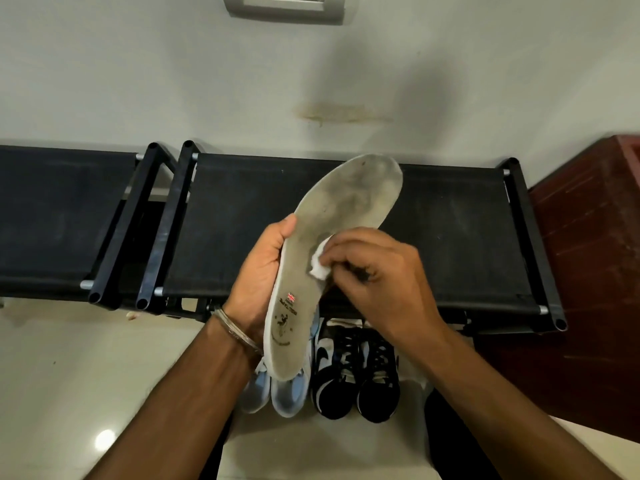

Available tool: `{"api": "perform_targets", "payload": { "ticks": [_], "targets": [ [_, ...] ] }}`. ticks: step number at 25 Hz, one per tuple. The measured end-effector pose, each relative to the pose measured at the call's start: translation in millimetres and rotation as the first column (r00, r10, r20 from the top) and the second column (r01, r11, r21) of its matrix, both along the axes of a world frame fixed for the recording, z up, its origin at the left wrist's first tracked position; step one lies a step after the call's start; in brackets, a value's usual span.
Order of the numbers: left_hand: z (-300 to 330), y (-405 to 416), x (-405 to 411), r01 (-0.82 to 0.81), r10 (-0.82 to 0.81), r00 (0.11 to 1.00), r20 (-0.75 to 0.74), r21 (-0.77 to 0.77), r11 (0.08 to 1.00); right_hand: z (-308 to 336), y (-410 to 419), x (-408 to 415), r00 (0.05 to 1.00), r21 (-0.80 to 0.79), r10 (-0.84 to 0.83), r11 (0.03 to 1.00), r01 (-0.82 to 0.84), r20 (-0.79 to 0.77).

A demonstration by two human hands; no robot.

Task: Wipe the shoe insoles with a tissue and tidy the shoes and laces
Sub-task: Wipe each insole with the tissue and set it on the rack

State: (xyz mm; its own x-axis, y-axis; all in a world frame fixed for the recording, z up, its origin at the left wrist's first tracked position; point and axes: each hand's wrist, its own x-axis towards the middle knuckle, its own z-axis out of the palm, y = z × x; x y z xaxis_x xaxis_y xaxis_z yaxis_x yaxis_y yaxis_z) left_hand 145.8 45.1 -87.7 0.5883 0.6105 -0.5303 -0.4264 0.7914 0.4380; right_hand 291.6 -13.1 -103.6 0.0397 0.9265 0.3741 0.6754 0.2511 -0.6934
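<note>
A grey, soiled insole [332, 258] is held up at a slant in front of a black shoe rack [450, 230], toe end uppermost and heel end lowest. It is gripped along its left edge by the left hand [261, 271], whose thumb is laid over the rim while the remaining fingers are curled behind the insole and are hidden by it. A small wad of white tissue [320, 261] is pinched in the curled fingers of the right hand [377, 275] and pressed against the middle of the insole's face, near its right edge. Most of the tissue is covered by the fingers, so its full shape cannot be made out. A small flag mark and dark print are seen near the heel, but the lettering is too small to be read. Below, on the pale floor, a light blue pair of shoes [287, 393] is partly hidden behind the insole's heel, with a black and white pair [360, 379] just beside it.
</note>
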Motion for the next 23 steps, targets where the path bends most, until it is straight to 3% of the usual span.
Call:
{"api": "perform_targets", "payload": {
  "ticks": [2,4,9,13,15,17,20,23],
  "targets": [
    [-3,-5,4,0.053,-0.052,0.998,-0.037,0.012,0.999,-5,6,21,0.985,0.031,-0.172,0.985,0.171,0.026],
    [-3,-7,6,0.061,-0.061,0.997,-0.039,0.000,0.998,-3,5,19,0.977,-0.002,-0.213,0.977,0.213,-0.010],
    [0,0,-1,-0.011,0.011,1.000,-0.001,-0.087,0.996,4,-8,-25,0.987,-0.034,0.139,0.989,-0.142,-0.079],
    [2,-9,8,0.041,-0.042,0.999,-0.013,-0.069,0.997,-3,3,14,0.982,-0.009,-0.183,0.983,0.182,-0.053],
    [3,-12,11,0.057,-0.058,0.998,-0.017,-0.053,0.997,-4,6,25,0.961,-0.016,-0.270,0.963,0.269,-0.060],
    [3,-12,14,0.057,-0.059,0.998,-0.029,-0.051,0.997,-5,6,24,0.957,-0.025,-0.287,0.958,0.286,-0.043],
    [2,-14,16,0.081,-0.083,0.996,-0.028,-0.065,0.995,-2,3,5,0.943,-0.105,-0.285,0.957,0.271,-0.169],
    [-2,-18,19,0.067,-0.060,0.997,0.053,-0.140,0.988,6,-2,-21,0.950,-0.062,-0.171,0.985,0.160,-0.263]
  ]
}}
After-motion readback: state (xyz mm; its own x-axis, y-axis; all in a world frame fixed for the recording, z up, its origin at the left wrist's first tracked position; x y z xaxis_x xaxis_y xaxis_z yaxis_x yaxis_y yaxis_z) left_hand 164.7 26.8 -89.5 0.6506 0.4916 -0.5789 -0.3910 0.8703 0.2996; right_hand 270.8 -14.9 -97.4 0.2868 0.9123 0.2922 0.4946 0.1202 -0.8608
